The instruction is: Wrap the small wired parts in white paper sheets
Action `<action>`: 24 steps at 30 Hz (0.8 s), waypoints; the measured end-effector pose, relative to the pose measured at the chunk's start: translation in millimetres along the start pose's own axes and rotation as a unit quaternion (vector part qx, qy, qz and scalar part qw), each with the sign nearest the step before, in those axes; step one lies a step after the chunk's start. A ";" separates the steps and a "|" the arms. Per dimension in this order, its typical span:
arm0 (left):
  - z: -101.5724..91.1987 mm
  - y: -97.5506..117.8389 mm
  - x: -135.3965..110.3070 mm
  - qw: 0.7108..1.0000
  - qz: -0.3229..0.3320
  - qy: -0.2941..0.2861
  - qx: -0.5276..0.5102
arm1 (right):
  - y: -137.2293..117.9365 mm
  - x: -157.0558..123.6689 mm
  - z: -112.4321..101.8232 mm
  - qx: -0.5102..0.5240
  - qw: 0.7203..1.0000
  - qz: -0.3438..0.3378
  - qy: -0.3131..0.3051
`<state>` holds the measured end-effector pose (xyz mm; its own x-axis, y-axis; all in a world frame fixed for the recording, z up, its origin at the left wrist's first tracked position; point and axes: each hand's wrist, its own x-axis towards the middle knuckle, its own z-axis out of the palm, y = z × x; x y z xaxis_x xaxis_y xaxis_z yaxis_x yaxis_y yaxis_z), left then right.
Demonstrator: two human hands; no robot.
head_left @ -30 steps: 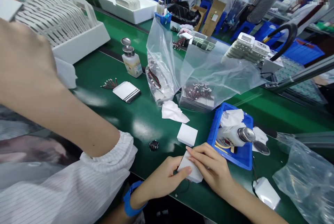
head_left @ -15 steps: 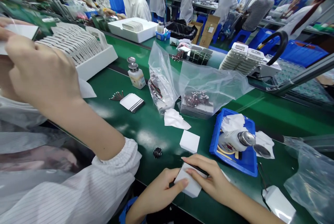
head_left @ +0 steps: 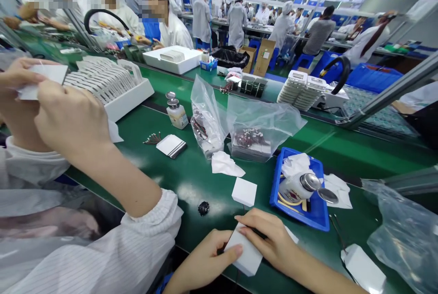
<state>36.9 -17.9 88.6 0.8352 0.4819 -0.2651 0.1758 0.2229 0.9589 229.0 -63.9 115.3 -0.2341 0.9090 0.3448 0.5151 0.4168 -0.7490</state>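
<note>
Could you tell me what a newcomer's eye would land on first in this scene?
Probably the left hand and right hand gripping a white block at the near edge of the green table. Next, the blue tray just beyond, then a co-worker's hand at left.

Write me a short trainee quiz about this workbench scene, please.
1. True or false: both the left hand and the right hand touch the white rectangular plastic block.
2. Where does the tipped-over white dispenser bottle with a metal cap lie? A) in the blue plastic tray; B) in a cardboard box; C) inside a clear bag.
3. What sits on the green table mat just left of the square white pad?
Key: 1 true; 2 A; 3 a small black round part.
</note>
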 end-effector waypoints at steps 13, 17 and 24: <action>4.7 35.4 18.6 0.997 0.054 -0.037 0.029 | -7.7 7.4 -34.8 -0.119 0.978 -0.150 0.077; 7.4 33.8 17.3 0.991 0.031 0.010 0.130 | -10.9 5.1 -38.7 -0.127 0.982 -0.138 0.032; 11.1 34.1 18.9 0.987 0.037 0.003 0.159 | -11.0 0.7 -39.5 -0.100 0.984 -0.146 0.017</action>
<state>64.4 -10.5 117.4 0.8494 0.4914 -0.1922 0.2690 -0.0899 0.9589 255.7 -67.9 146.1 -0.3712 0.7479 0.5502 0.5817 0.6492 -0.4900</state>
